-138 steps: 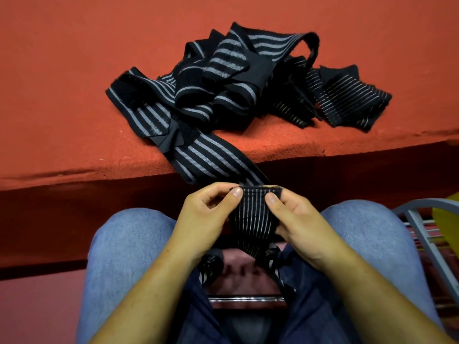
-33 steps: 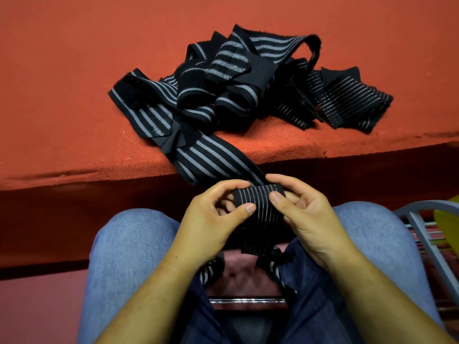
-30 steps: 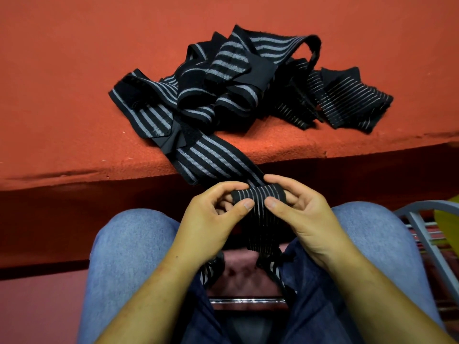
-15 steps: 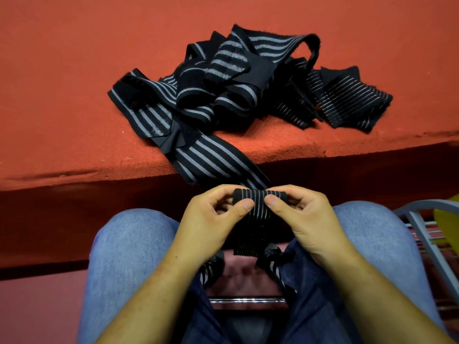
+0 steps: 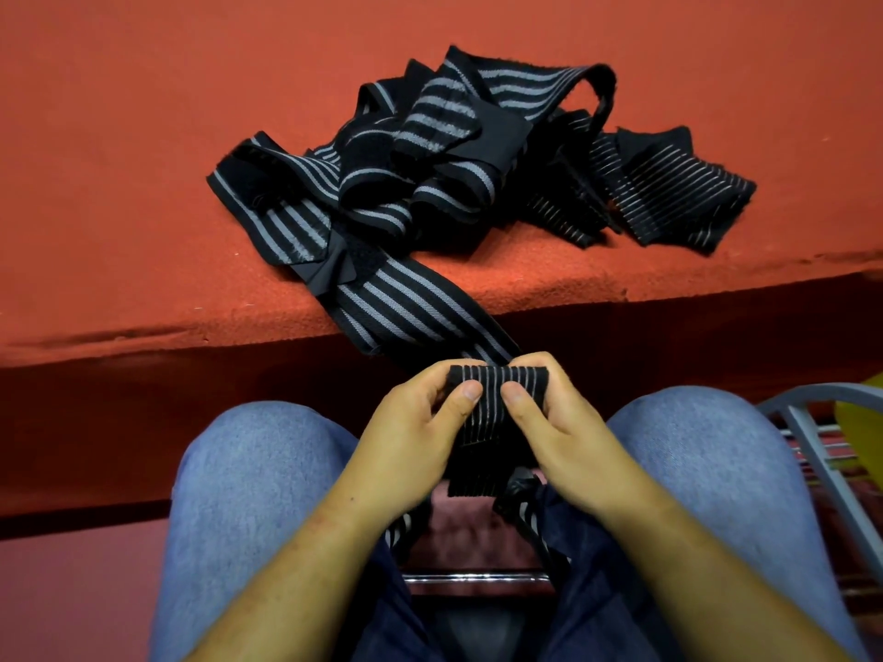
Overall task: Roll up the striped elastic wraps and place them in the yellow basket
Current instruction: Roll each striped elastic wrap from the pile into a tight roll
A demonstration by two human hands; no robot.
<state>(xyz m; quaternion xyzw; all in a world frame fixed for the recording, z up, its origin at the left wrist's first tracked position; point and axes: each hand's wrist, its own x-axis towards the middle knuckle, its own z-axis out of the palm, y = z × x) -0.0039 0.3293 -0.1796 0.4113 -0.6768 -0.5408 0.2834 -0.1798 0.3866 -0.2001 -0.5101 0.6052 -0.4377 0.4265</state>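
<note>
Closer together now, left hand (image 5: 411,432) and right hand (image 5: 559,422) pinch the roll of striped wrap (image 5: 497,375). Elastic could spring open if either thumb lifts.

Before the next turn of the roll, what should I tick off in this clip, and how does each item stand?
1. Left grip and right grip both pinch the wrap roll: ok.
2. Roll's top edge level between the thumbs: ok.
3. Striped band free of the pile: cannot tell.
4. Pile sits on the red ledge: ok.
5. Basket reachable: cannot tell; only a yellow sliver shows at the right edge.
</note>
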